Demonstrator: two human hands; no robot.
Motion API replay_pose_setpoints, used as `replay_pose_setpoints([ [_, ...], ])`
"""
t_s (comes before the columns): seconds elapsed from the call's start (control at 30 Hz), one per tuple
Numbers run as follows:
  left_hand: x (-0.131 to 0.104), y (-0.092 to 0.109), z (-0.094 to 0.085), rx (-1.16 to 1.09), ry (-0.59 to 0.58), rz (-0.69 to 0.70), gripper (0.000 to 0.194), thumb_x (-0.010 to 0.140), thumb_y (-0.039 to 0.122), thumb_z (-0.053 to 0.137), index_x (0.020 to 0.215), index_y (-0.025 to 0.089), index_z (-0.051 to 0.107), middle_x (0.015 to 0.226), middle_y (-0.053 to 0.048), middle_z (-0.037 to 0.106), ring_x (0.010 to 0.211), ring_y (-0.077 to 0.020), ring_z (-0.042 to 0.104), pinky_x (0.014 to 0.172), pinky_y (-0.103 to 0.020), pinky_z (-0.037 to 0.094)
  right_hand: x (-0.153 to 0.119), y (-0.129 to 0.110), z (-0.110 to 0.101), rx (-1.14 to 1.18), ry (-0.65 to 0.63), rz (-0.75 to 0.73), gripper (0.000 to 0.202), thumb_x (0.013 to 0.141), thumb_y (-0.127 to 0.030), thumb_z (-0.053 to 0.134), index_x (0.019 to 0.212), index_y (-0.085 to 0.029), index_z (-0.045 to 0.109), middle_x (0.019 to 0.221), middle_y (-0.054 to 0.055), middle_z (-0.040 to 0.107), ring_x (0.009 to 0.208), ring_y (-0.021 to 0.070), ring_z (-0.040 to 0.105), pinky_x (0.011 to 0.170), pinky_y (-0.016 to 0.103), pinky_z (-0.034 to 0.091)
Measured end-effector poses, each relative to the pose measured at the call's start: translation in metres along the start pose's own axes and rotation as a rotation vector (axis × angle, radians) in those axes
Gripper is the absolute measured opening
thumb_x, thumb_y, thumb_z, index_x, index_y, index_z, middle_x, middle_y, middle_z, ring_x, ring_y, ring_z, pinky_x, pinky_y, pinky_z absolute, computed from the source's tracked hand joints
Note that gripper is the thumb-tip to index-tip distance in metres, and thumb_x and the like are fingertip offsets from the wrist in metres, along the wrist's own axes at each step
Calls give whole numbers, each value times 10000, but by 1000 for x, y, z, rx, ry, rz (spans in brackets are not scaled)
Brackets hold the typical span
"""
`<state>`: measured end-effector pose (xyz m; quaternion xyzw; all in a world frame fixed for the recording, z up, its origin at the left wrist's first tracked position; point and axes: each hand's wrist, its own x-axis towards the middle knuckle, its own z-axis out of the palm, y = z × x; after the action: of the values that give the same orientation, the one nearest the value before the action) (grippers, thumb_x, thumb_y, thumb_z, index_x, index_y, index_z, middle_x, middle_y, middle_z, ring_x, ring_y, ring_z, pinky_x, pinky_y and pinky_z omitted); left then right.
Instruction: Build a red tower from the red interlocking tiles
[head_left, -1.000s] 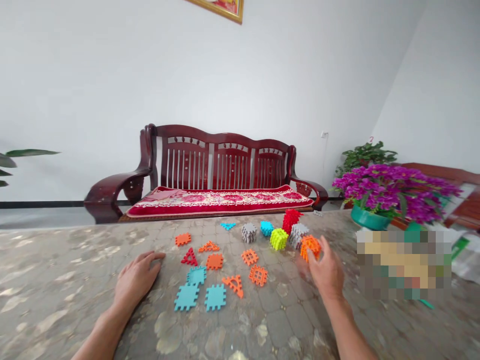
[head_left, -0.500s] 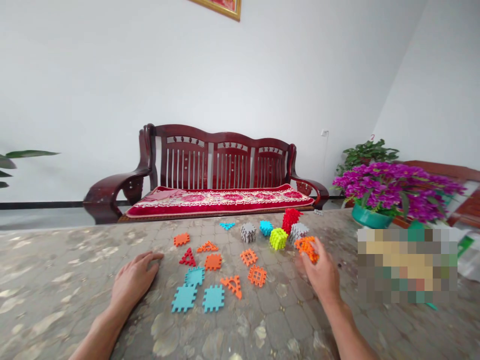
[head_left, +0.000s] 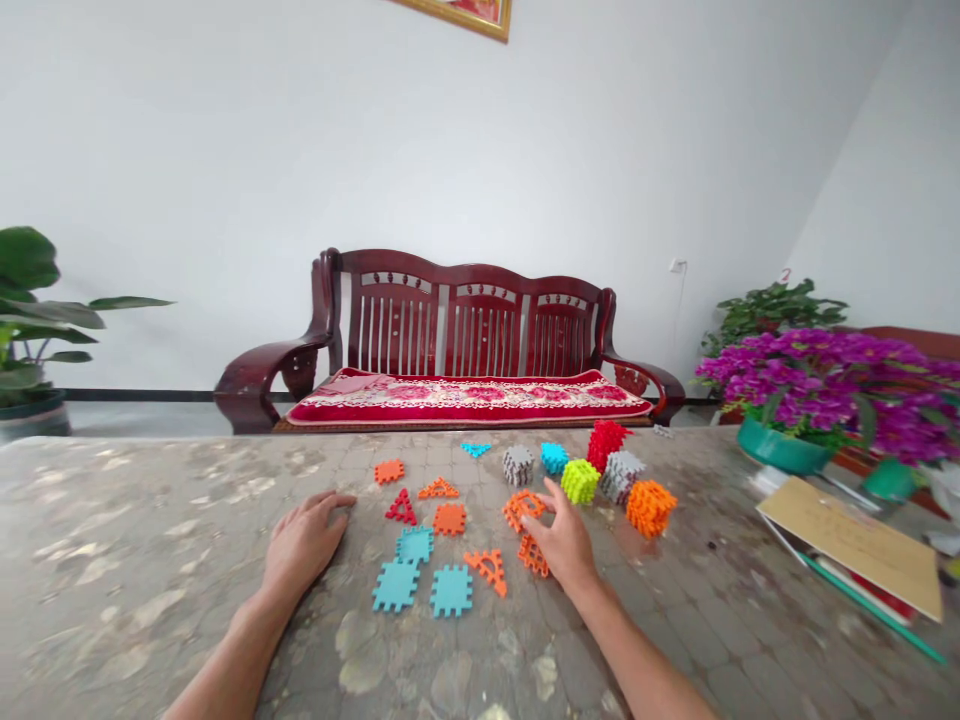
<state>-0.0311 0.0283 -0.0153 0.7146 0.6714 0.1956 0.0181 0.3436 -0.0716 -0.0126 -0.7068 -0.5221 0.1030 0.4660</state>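
Note:
My left hand rests on the table with its fingers apart, holding nothing. At the right, my right hand has thumb and fingers spread at an orange lattice piece; whether they touch is unclear. It partly covers a second orange lattice piece. Between the hands lie teal squares, an orange square, an orange triangle and a red triangle. Beyond my right hand stand an orange stack, a yellow-green stack, a red stack and gray stacks.
A blue stack and a blue triangle are farther back. Purple flowers in a green pot, a brown envelope and a green pen-like stick lie right. A wooden bench stands beyond the table.
My right hand has left the orange stack at the right and moved left to the orange lattice pieces. The view has shifted slightly left; my left hand remains on the table.

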Motion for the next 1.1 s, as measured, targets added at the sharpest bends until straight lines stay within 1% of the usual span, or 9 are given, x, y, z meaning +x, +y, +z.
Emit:
replay_pose_setpoints([
  [0.2,-1,2,-2,11,-8,-3,412,866,309,410,1145,307,713,1331,-29,642,1203,-235,605,1049,-376,426,-3,-5,0,-68,-25,51,688,702,-342,671,1355,-195,512,1171,81,699,1111,262,625,1011,397,440],
  [0.43,-1,1,-1,6,-6,-2,406,854,307,428,1145,308,712,1346,-28,634,1207,-236,603,1052,-377,423,-4,-7,3,-156,-69,40,721,713,-339,677,1394,-217,472,1187,60,695,1113,262,616,989,390,440],
  [0.57,0,-1,1,1,-1,2,402,849,301,442,1147,305,711,1342,-33,636,1210,-239,600,1043,-375,429,-5,-8,4,-194,-75,42,710,713,-313,673,1390,-221,481,1192,61,694,1118,273,614,986,400,439],
  [0.77,0,-1,1,-16,-10,5,403,856,302,434,1155,295,705,1347,-44,629,1214,-249,594,1058,-397,415,-4,-8,4,-227,-77,18,699,711,-322,680,1378,-216,499,1184,69,695,1116,287,615,992,414,431],
  [0.9,0,-1,2,-10,-17,4,402,868,309,427,1165,293,698,1360,-47,620,1218,-247,590,1059,-398,412,-3,-3,6,-169,-84,21,695,701,-332,689,1361,-206,510,1198,84,690,1128,296,605,1010,436,418],
  [1.0,0,-1,0,-5,-34,-5,407,866,309,426,1173,296,694,1369,-42,615,1214,-246,594,1061,-393,412,-3,3,5,-39,-85,47,698,679,-330,701,1336,-192,513,1246,107,663,1147,288,596,1016,433,421],
  [1.07,0,0,-1,-4,-40,-11,410,861,306,428,1173,298,695,1371,-38,614,1221,-246,590,1062,-390,412,-4,8,1,77,-108,53,640,671,-326,700,1275,-188,540,1241,110,656,1134,270,600,1004,410,434],
  [1.1,0,0,-2,-4,-40,-11,411,860,306,428,1172,298,695,1371,-38,615,1224,-246,588,1063,-389,412,-5,10,-4,125,-142,44,584,671,-325,698,1223,-191,564,1219,103,660,1121,261,602,996,398,438],
])
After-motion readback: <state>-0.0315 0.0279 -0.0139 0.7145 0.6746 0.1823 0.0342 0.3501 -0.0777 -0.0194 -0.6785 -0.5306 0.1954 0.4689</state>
